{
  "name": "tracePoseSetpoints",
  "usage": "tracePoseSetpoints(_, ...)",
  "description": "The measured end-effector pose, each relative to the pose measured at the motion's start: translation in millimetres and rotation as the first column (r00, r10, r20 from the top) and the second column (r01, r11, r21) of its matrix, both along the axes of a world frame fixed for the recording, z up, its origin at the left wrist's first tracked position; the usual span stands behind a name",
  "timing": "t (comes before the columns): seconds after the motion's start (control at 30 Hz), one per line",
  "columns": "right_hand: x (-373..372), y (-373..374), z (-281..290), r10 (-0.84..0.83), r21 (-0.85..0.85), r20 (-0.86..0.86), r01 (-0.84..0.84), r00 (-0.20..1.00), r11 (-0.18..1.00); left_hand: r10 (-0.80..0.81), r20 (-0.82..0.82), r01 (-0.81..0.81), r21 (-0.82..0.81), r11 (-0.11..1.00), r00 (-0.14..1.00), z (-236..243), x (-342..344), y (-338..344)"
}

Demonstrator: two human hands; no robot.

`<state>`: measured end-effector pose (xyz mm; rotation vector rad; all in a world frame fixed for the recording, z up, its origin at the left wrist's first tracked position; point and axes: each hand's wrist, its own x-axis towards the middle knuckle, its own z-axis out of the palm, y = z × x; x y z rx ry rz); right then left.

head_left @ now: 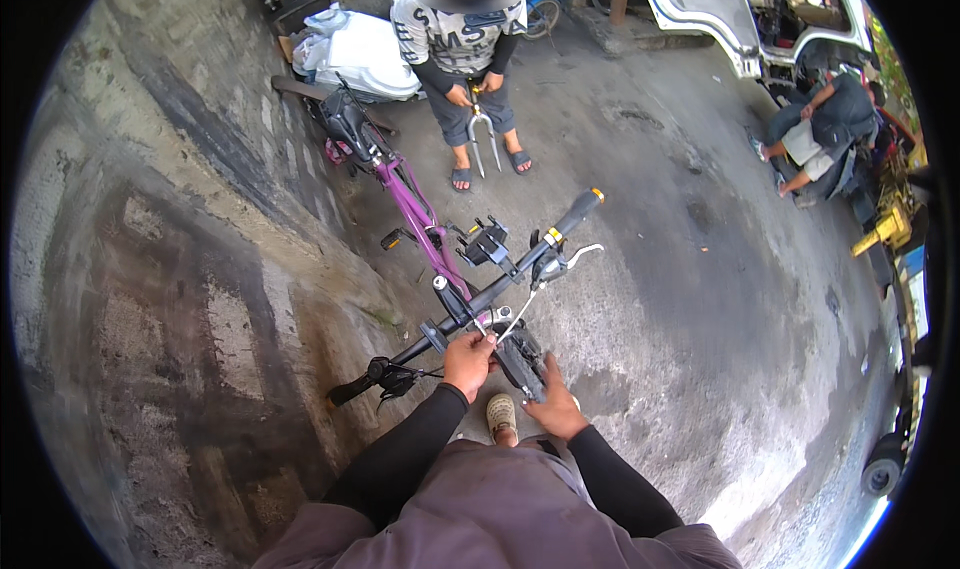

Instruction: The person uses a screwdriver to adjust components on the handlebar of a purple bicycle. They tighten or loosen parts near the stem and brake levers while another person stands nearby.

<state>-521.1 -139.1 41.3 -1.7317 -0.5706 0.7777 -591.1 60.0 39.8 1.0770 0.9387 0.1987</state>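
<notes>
A purple bicycle stands in front of me, its handlebar running slantwise and its front wheel toward my feet. My left hand is closed beside the top of that wheel, thumb and fingers pinched together near a pale cable. Whatever lies between those fingers is hidden. On the wheel's right side, my right hand grips around the tyre, one finger pointing up along it and others out of sight. A brake lever sits by the right grip, and a black phone-holder-like mount is fixed on the bar.
Another person stands beyond the bicycle, holding a silver bicycle fork. A stained concrete wall runs along the left. White wrapped bundles lie behind the saddle. At right, someone sits near a white vehicle cab.
</notes>
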Motion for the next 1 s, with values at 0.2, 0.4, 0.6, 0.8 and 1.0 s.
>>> tracePoseSetpoints(0.2,-0.8,-16.6,-27.5,0.338,0.299,-0.94,0.36,-0.048,0.883,-0.02,0.009,0.02,0.046,0.999,1.0,5.0,4.1,-2.7)
tracePoseSetpoints(0.4,-22.5,-0.9,-25.2,0.131,0.208,-0.973,0.481,0.19,0.851,-0.026,0.007,0.026,0.065,0.998,1.0,-1.2,-0.3,1.5)
tracePoseSetpoints(0.6,-19.8,-4.1,-28.1,-0.052,0.036,0.285,0.044,0.957,0.998,0.052,0.042,-0.051,-0.027,0.998,0.998,-10.1,1.5,-5.8)
tracePoseSetpoints(0.8,-16.0,-9.6,1.7,0.013,0.047,-0.181,-0.004,0.983,0.999,0.048,0.086,-0.044,-0.053,0.998,0.995,-26.7,0.5,-3.9)
tracePoseSetpoints(1.0,-7.1,-22.7,-24.3,0.177,0.199,-0.978,0.225,0.113,0.954,0.03,0.104,-0.026,-0.044,0.999,0.994,-21.3,2.5,-7.3)
